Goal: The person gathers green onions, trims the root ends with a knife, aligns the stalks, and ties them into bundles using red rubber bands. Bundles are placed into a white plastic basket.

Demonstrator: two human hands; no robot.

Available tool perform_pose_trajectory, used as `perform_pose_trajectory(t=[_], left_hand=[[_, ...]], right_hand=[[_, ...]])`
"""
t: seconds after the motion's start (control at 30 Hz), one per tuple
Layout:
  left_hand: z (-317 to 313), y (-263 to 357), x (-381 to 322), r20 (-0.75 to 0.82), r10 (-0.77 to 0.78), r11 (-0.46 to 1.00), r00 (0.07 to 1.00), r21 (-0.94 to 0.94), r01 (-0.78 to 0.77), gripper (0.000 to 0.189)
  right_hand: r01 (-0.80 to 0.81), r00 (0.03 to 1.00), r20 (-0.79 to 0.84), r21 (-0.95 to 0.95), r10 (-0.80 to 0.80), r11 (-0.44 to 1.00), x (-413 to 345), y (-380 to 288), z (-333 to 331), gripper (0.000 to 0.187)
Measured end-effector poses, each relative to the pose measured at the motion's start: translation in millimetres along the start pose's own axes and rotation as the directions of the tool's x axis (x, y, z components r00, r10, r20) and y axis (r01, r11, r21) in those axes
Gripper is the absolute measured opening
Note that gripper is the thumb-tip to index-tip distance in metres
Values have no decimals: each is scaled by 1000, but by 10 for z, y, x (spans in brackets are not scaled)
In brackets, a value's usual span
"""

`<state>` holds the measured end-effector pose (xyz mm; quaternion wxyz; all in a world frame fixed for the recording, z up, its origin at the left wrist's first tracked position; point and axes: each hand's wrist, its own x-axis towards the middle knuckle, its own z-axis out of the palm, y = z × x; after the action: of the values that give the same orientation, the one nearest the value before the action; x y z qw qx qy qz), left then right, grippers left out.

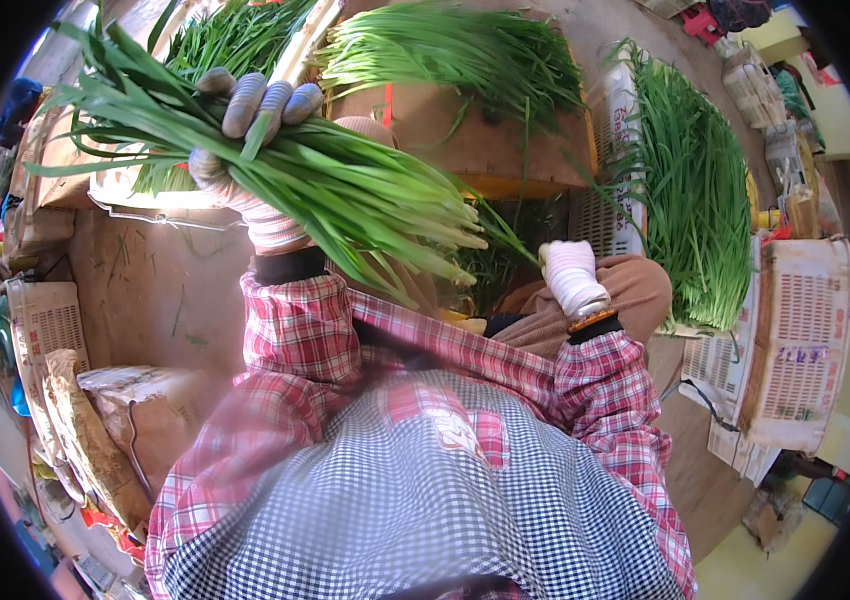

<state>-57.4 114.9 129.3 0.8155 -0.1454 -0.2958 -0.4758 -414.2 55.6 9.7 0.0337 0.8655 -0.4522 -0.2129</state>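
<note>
My left hand [252, 120], in a grey-coated knit glove, is wrapped around a thick bunch of garlic chives [350, 180]. The bunch is held in the air across my front, its leafy tips to the upper left and its pale cut ends to the right. My right hand [573, 274], in a pale glove, is closed beside my knee. A thin green chive blade [509, 231] runs from the bunch to its fingers and appears pinched there. The right fingertips themselves are mostly hidden.
Ahead, a pile of chives [455, 52] lies on a brown board [470, 135]. To the right, a white plastic crate [620, 150] holds more chives [695, 187]. Other white crates [800, 337] stand farther right. At left are a crate [49, 322] and a cardboard box [147, 405].
</note>
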Motion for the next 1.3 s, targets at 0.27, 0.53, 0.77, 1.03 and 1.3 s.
perform_pose_trajectory(t=[0.27, 0.53, 0.77, 1.03, 1.3], left_hand=[[139, 148, 224, 47, 63, 997, 997, 51, -65, 45], [157, -18, 562, -311, 119, 804, 943, 588, 93, 41], [824, -1029, 796, -199, -222, 699, 955, 650, 298, 37], [793, -2167, 946, -292, -521, 192, 802, 875, 444, 58], [949, -2370, 932, 18, -781, -87, 624, 987, -138, 78]], right_hand=[[-102, 947, 284, -171, 148, 980, 241, 73, 190, 20], [55, 954, -212, 818, 211, 573, 35, 342, -585, 23], [616, 775, -629, 772, 57, 157, -71, 141, -2172, 76], [632, 775, -576, 715, 260, -300, 118, 407, -1825, 68], [583, 809, -380, 622, 449, -523, -239, 606, -1526, 49]])
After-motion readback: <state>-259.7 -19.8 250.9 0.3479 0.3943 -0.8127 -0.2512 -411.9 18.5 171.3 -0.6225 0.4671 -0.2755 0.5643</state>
